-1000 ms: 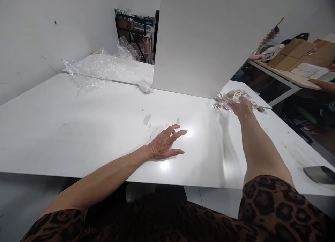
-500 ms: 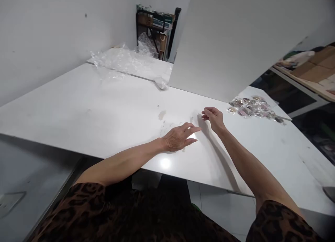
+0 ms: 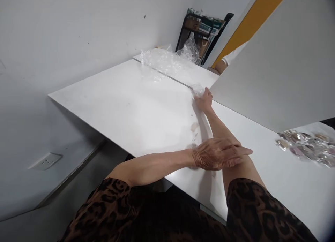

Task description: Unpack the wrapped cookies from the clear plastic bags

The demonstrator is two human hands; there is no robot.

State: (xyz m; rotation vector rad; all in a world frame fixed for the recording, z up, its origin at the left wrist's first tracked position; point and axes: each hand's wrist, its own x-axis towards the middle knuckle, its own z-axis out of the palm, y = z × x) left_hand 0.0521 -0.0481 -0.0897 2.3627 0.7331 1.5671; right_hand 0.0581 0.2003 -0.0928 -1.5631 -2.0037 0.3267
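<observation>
Left hand (image 3: 218, 154) over right forearm (image 3: 221, 125); right hand (image 3: 204, 101) at plastic (image 3: 198, 89).

The white table (image 3: 146, 120) extends beneath the right fingers (image 3: 207, 91) and to their left. Crumpled clear film (image 3: 167, 61) lies beyond and left of the fingers. A black-framed rack (image 3: 183, 31) carrying boxes (image 3: 213, 27) stands farther beyond the film. A pale panel (image 3: 274, 71) stands upright to the right of the fingers. Past its edge, beyond the fingers, another person's white sleeve (image 3: 235, 54) shows before a yellow surface (image 3: 253, 20). Well left of the fingers, an outlet (image 3: 46, 161) is mounted low on the white wall (image 3: 91, 36).
</observation>
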